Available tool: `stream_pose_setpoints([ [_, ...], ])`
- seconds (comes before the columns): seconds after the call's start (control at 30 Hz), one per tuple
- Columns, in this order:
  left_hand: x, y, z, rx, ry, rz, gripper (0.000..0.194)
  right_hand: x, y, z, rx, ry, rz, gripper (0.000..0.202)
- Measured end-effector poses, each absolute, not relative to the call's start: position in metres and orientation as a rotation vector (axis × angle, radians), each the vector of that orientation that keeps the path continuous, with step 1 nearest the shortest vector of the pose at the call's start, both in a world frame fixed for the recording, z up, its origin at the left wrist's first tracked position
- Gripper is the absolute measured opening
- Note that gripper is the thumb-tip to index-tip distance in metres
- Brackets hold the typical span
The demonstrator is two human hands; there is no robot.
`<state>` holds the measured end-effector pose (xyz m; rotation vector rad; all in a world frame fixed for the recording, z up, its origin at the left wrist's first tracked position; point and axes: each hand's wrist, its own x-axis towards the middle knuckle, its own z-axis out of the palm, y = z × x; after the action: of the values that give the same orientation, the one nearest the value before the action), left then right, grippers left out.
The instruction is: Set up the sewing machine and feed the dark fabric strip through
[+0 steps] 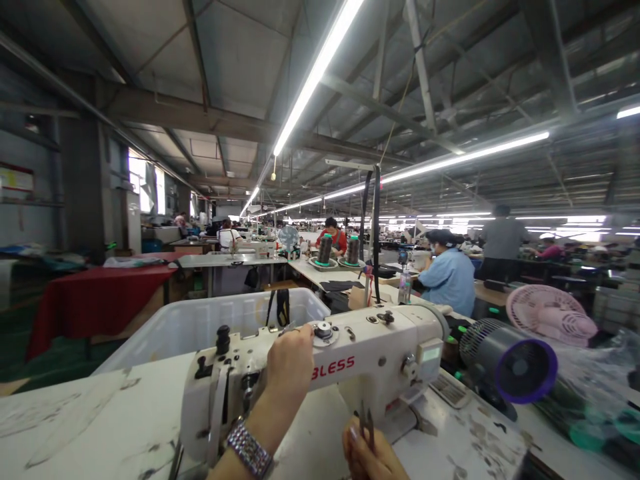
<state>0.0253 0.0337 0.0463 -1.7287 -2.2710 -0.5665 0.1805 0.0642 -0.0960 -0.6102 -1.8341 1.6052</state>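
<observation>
A white sewing machine (360, 353) with red lettering stands in front of me. My left hand (290, 360), with a sparkling bracelet on its wrist, reaches over the machine's arm. Its fingers are bent together on top, beside a round metal bobbin winder (324, 329); what they pinch, if anything, is hidden. Low in front of the machine, my right hand (373, 453) is closed around small thread snips (367, 423), with the two pointed blades upward and slightly apart. The needle area is mostly out of sight behind my left forearm.
A white plastic bin (210, 320) sits behind the machine. Two dark thread cones (325, 250) stand beyond it. To the right are a grey-purple fan (520, 370) and a pink fan (550, 313). A person in blue (450, 277) sits farther off; a red-covered table (100, 300) is left.
</observation>
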Motion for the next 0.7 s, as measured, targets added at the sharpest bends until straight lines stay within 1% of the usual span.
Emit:
stream_pose_setpoints([
  [0.03,0.025,0.034,0.046,-1.729,-2.269,-0.572,0.017,0.178,0.064,-0.087,-0.633,-1.832,1.551,0.061],
  [0.07,0.025,0.034,0.045,-1.730,-2.266,-0.576,0.017,0.177,0.065,-0.075,-0.681,-1.907,1.400,0.061],
  [0.13,0.024,0.035,0.044,-1.732,-2.259,-0.583,0.017,0.176,0.066,-0.049,-0.803,-2.062,0.961,0.059],
  [0.2,0.024,0.036,0.043,-1.733,-2.252,-0.589,0.017,0.177,0.071,-0.021,-0.917,-2.203,0.677,0.060],
  [0.23,0.024,0.037,0.043,-1.731,-2.250,-0.592,0.018,0.178,0.074,-0.009,-1.017,-2.299,0.435,0.059],
  [0.33,0.024,0.037,0.043,-1.729,-2.247,-0.599,0.018,0.176,0.086,0.017,-1.177,-2.330,0.035,0.040],
  [0.4,0.025,0.037,0.044,-1.729,-2.244,-0.604,0.018,0.172,0.093,0.025,-1.235,-2.329,-0.148,0.027],
  [0.43,0.025,0.036,0.044,-1.730,-2.242,-0.607,0.018,0.169,0.096,0.027,-1.247,-2.338,-0.232,0.024],
  [0.53,0.026,0.035,0.045,-1.736,-2.234,-0.614,0.019,0.160,0.101,0.029,-1.222,-2.362,-0.405,0.024],
  [0.7,0.025,0.033,0.045,-1.748,-2.226,-0.620,0.018,0.152,0.102,0.031,-1.159,-2.360,-0.542,0.024],
])
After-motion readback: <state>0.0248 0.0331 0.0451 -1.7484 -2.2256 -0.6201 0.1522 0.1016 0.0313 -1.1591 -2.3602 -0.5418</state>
